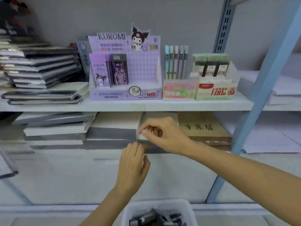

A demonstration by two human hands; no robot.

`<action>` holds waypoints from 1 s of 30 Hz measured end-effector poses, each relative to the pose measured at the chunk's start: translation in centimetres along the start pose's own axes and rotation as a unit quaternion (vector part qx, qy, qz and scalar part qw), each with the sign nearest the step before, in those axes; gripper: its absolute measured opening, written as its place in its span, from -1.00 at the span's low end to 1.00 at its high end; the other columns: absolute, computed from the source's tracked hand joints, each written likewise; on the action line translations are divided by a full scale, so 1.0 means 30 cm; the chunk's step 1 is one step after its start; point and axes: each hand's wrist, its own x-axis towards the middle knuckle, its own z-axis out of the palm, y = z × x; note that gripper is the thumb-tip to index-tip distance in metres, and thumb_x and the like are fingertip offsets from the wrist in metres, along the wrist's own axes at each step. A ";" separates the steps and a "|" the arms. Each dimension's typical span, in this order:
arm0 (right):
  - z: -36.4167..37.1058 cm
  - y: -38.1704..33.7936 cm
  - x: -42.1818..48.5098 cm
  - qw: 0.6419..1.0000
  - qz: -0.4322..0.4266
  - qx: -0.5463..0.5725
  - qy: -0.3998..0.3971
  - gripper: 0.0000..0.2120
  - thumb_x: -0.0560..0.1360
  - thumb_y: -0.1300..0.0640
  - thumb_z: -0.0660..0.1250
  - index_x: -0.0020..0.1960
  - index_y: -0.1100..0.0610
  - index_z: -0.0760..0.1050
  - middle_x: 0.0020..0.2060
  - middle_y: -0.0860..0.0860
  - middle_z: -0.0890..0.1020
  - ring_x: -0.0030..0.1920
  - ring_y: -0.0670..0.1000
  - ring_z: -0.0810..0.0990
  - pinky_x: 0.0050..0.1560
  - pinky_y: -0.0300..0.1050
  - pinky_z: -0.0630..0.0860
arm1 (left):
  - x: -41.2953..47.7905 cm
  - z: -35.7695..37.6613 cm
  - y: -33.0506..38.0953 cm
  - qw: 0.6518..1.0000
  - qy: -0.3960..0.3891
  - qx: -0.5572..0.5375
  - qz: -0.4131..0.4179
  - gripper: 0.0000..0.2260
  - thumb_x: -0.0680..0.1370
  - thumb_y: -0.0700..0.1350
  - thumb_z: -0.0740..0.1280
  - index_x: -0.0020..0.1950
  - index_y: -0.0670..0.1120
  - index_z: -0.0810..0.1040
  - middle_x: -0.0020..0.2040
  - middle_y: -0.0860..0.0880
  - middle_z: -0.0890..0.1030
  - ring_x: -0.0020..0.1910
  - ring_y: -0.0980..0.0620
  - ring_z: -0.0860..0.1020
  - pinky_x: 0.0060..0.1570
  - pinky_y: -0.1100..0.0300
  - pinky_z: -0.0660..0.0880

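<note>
pinch at the pad's near corner

the shelf (162, 105) board runs above the grip, and the kuromi box (125, 93) stands on it, up and left of the pinch. a grey stack (112, 134) lies just left of the grip, a brown book (203, 128) just right, and a white bin (130, 209) well below. between stack and book sits the pad (158, 115). its long axis runs away from the person into the bay, so nearly all of it lies beyond and right of the grip. the right hand (162, 134) is on it, thumb and forefinger closed on the near left corner; blur hides whether they hold the cover alone or more. the left hand (133, 162) is just below, fingers straight, tips touching the front edge under that corner. judging from this, a pull toward the person, along the pad's length, falls to the right hand.
</note>
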 end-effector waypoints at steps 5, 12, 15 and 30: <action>0.373 0.245 -0.299 0.961 0.169 -0.011 -0.220 -0.85 0.56 0.10 0.30 0.06 0.08 0.60 -0.17 -0.04 0.66 -0.22 -0.07 0.57 -0.16 -0.19 0.49 | -0.439 0.175 -0.111 0.956 -0.228 -0.029 -0.181 -0.76 0.60 -0.26 0.19 0.24 -0.10 0.47 0.12 -0.04 0.53 0.06 -0.05 0.47 -0.03 0.15 0.36; 0.676 0.521 -0.781 0.832 0.414 -0.043 -0.368 -0.57 0.55 0.06 0.28 0.37 0.11 0.28 0.24 0.10 0.45 0.26 0.15 0.48 0.14 -0.04 0.44 | -0.816 0.297 -0.203 0.813 -0.528 0.105 -0.224 -0.50 0.70 -0.05 -0.07 0.59 -0.15 -0.15 0.60 -0.05 -0.15 0.57 -0.04 -0.13 0.51 0.14 -0.01; 0.721 0.560 -0.925 0.799 0.469 -0.067 -0.370 -0.30 0.51 0.00 0.36 0.51 0.16 0.10 0.40 0.16 0.31 0.36 0.13 0.36 0.30 -0.06 0.38 | -0.882 0.324 -0.233 0.811 -0.536 0.136 -0.189 -0.50 0.70 -0.03 -0.08 0.58 -0.13 -0.16 0.59 -0.06 -0.18 0.56 -0.07 -0.20 0.52 0.12 -0.05; 0.593 0.643 -0.866 0.811 0.488 -0.033 -0.321 -0.80 0.58 0.19 0.28 0.15 0.18 0.59 0.02 0.08 0.65 -0.06 0.08 0.62 -0.07 -0.19 0.48 | -0.899 0.359 -0.229 0.876 -0.419 0.129 -0.202 -0.62 0.43 -0.17 0.49 0.24 -0.16 0.58 0.31 -0.18 0.54 0.34 -0.23 0.46 0.18 -0.08 0.50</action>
